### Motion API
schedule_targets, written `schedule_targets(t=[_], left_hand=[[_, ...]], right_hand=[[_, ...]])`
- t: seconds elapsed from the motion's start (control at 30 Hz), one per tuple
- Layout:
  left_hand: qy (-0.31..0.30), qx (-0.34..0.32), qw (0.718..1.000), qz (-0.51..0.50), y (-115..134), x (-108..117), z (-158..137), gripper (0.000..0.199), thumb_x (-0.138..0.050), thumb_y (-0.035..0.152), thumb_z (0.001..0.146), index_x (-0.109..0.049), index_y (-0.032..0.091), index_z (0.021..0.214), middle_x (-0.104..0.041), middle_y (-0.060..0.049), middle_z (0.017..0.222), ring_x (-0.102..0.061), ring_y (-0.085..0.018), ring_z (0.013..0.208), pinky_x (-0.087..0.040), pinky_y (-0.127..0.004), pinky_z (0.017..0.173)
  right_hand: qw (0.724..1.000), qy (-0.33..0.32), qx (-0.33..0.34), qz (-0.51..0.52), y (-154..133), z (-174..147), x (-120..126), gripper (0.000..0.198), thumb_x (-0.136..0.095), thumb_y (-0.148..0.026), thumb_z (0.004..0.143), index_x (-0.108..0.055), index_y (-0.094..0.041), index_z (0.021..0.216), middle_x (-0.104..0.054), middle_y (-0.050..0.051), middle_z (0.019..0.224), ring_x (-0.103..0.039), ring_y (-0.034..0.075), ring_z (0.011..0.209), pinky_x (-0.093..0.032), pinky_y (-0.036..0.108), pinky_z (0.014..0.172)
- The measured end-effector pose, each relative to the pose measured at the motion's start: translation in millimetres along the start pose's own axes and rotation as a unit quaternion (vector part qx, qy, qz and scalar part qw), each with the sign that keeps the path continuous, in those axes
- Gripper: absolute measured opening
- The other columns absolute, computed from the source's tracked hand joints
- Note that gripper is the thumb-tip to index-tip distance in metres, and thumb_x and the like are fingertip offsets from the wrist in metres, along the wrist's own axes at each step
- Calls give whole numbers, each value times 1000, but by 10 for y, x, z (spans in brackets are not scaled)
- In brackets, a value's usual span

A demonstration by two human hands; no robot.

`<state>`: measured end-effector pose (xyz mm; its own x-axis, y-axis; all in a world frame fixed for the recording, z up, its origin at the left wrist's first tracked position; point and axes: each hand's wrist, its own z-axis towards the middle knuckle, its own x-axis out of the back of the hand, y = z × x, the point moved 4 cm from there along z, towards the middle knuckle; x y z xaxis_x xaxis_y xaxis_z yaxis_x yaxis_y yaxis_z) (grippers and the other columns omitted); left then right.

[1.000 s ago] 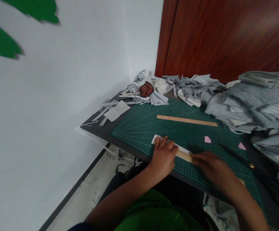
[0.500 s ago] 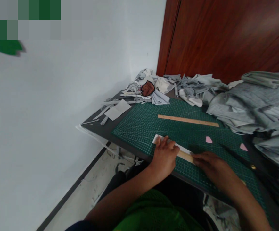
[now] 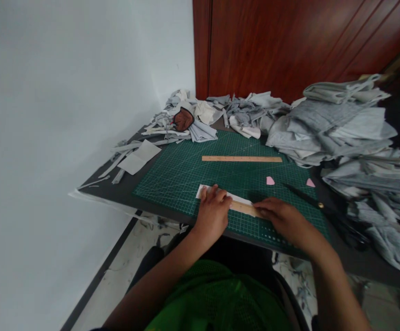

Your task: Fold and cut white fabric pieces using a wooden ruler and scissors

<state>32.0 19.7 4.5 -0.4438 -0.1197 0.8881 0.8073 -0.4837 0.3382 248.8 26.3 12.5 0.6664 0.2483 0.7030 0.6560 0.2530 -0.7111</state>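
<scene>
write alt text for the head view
A left hand rests on a wooden ruler and white strip on a green cutting mat, the right hand at their right end. A second ruler lies beyond; black scissors and two pink pieces lie to the right, gray fabric heaped behind.

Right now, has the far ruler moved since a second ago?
No: the far ruler shows no shift against the mat; the camera's view itself swung.
</scene>
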Motion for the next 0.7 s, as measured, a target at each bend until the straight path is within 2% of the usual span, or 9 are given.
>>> schedule_targets(t=[0.13,0.33,0.43,0.53,0.63,0.7], left_hand=[[2,1,1000,3,5,9,11,31,-51,3,94,-69,20,112,-67,-9,118,-50,-35,137,-29,-66,119],[5,-4,1000,-1,-9,-4,15,31,-51,4,95,-70,20,115,-67,-9,118,-50,-35,138,-28,-67,119],[7,-5,1000,-2,-14,-9,17,31,-52,4,95,-70,20,115,-67,-9,119,-50,-35,138,-28,-67,120],[4,-4,1000,-3,-10,-3,19,32,-52,3,94,-70,21,114,-67,-8,119,-50,-35,138,-28,-66,120],[1,-4,1000,-3,-4,7,20,33,-51,3,94,-70,21,114,-67,-8,118,-50,-35,139,-27,-66,120],[2,-4,1000,-3,-3,9,20,33,-50,3,94,-69,20,115,-67,-8,119,-50,-35,139,-27,-66,120]], right_hand=[[1000,-13,4,2,16,-35,50,30,-51,-21,94,-78,-22,107,-75,9,110,-70,24,103,-52,37,96],[1000,-24,-6,-11,0,-42,82,27,-56,-21,90,-77,-23,107,-74,8,108,-70,24,101,-53,36,93],[999,-51,9,4,41,-100,173,29,-52,-25,94,-77,-24,110,-75,7,114,-69,24,107,-53,37,97],[999,-27,-28,0,212,-194,360,31,-52,-33,95,-77,-25,112,-78,7,117,-71,26,108,-54,40,99],[997,9,-77,-27,387,-258,510,29,-55,-34,90,-79,-25,106,-81,8,109,-75,28,100,-59,41,91],[996,10,-85,-34,435,-267,538,28,-55,-32,88,-80,-26,102,-81,7,106,-75,29,98,-60,41,87]])
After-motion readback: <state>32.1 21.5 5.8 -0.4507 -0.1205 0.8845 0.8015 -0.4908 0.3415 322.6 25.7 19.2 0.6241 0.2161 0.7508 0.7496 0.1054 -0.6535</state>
